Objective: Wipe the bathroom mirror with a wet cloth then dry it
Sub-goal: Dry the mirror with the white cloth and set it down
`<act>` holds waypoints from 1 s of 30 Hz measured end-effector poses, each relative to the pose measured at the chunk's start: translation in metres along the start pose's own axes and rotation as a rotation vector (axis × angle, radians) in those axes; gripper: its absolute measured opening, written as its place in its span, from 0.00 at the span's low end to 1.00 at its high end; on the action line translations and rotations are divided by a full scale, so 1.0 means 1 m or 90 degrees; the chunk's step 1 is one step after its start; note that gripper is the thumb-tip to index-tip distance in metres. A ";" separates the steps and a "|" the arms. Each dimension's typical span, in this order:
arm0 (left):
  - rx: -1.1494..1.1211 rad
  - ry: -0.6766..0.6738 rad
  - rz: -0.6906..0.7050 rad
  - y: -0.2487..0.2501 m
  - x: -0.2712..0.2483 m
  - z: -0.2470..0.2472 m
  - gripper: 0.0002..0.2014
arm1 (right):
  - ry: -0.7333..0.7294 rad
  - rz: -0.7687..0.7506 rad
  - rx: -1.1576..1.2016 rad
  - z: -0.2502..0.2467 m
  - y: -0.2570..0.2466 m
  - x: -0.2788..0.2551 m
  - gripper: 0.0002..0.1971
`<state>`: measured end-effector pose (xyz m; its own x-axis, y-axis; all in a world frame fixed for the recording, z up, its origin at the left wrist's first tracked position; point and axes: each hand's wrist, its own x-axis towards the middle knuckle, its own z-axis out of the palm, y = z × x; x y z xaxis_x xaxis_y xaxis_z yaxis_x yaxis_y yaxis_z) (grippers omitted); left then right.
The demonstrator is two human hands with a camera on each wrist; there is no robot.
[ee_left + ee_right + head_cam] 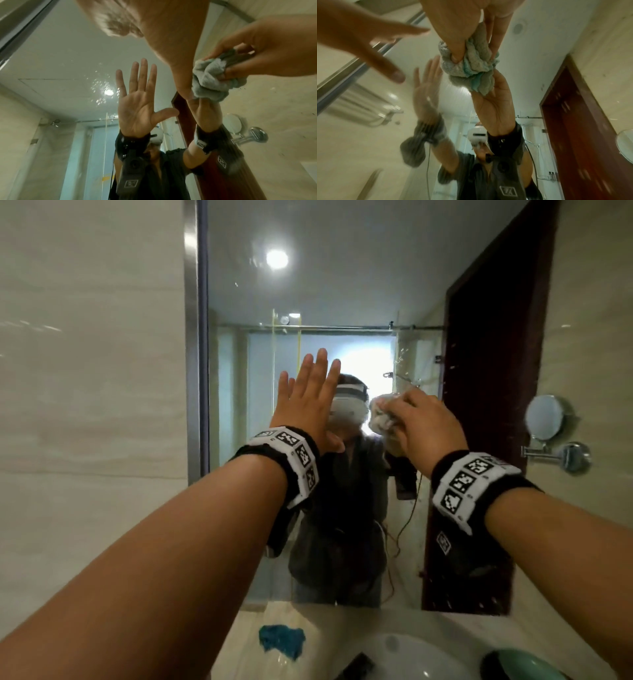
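Left hand (305,398) flat; right hand (424,422) grips cloth (382,414)

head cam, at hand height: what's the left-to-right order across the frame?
Tiled wall → mirror's metal frame edge → left hand, open with fingers spread → bunched grey cloth → right hand gripping it → dark red door reflection → round wall-mounted mirror.

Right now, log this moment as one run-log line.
phase: wiping mirror | right hand: grips bunched cloth against glass | left hand: flat, fingers straight | blue cloth: on counter
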<state>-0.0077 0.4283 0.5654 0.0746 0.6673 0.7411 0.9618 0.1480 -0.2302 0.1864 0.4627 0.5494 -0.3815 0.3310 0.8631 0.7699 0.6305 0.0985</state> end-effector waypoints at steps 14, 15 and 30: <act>-0.093 0.019 -0.054 -0.001 0.041 -0.003 0.71 | -0.021 -0.164 -0.086 0.027 -0.019 -0.010 0.31; -0.091 0.018 -0.055 -0.001 0.041 -0.003 0.71 | -0.029 -0.167 -0.082 0.023 -0.019 -0.006 0.30; -0.085 -0.024 -0.070 0.002 0.037 -0.009 0.73 | 0.021 -0.014 -0.164 0.003 -0.001 0.035 0.32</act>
<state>-0.0007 0.4469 0.5981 -0.0404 0.6795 0.7325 0.9902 0.1252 -0.0615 0.1712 0.4759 0.5782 -0.3856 0.2936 0.8747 0.8683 0.4359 0.2365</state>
